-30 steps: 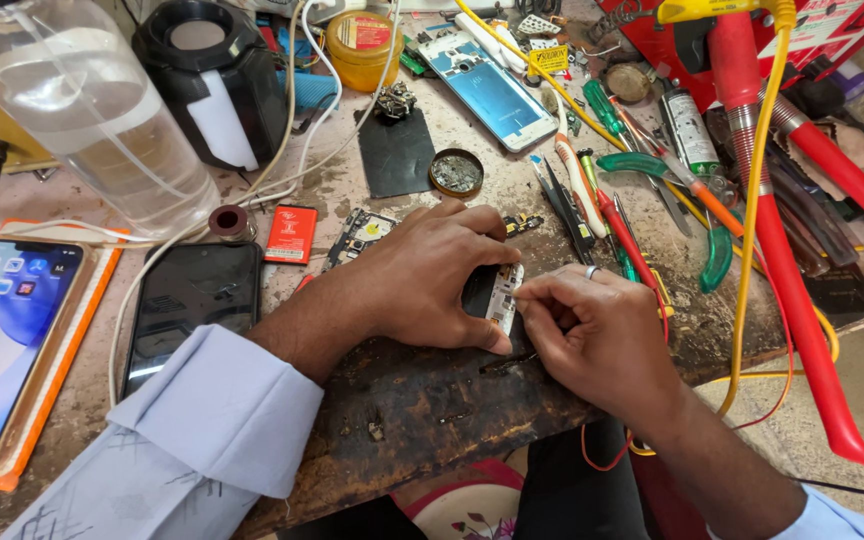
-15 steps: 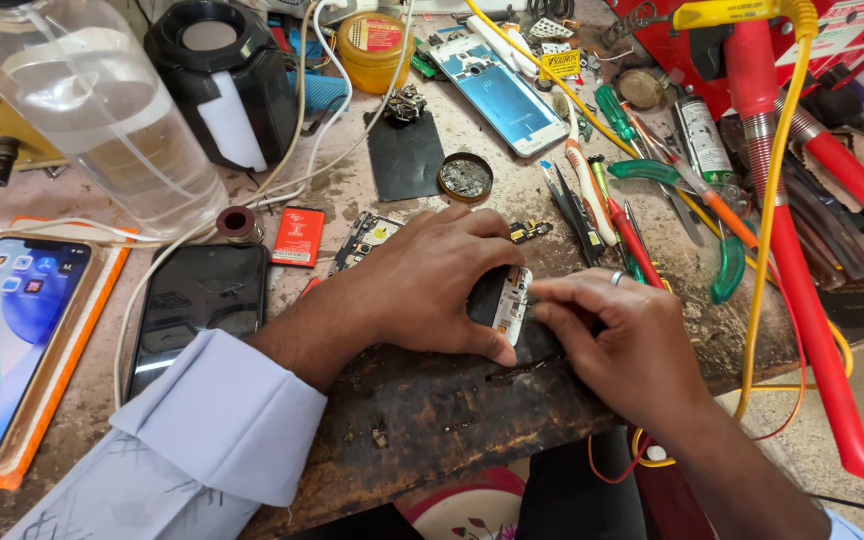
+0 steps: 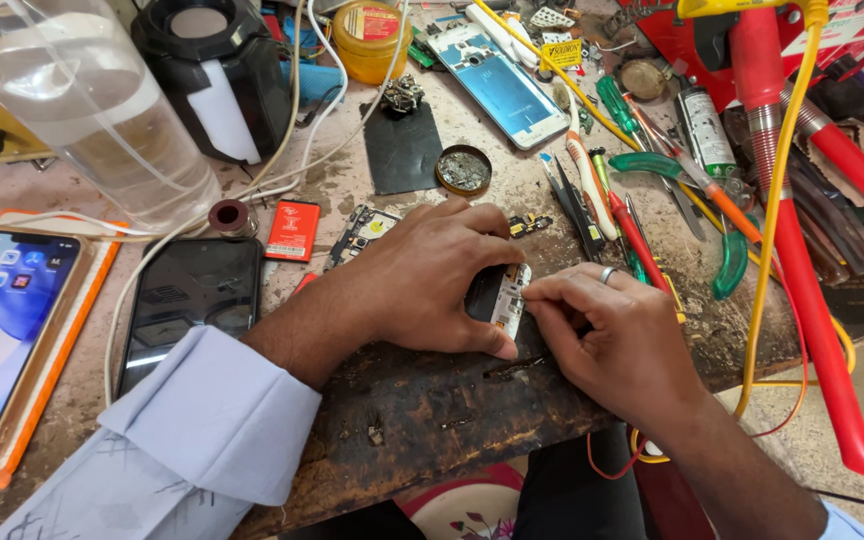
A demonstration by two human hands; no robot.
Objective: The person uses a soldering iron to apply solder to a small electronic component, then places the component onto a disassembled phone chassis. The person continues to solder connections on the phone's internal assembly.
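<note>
Fingers of the left hand [image 3: 422, 280] pinch a small board [image 3: 508, 300], its grip closed round it. Right hand [image 3: 612, 335] touches the board's edge with fingertips drawn together, beside the tweezers [image 3: 567, 205].

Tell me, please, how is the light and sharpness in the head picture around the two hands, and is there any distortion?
Head view: soft, even light; the left hand and right hand are sharp, as is the small circuit board pinched between them. Only a faint shadow lies under the hands on the dark bench edge. The red pipe at the right bows, so wide-angle distortion shows near the edges.
</note>
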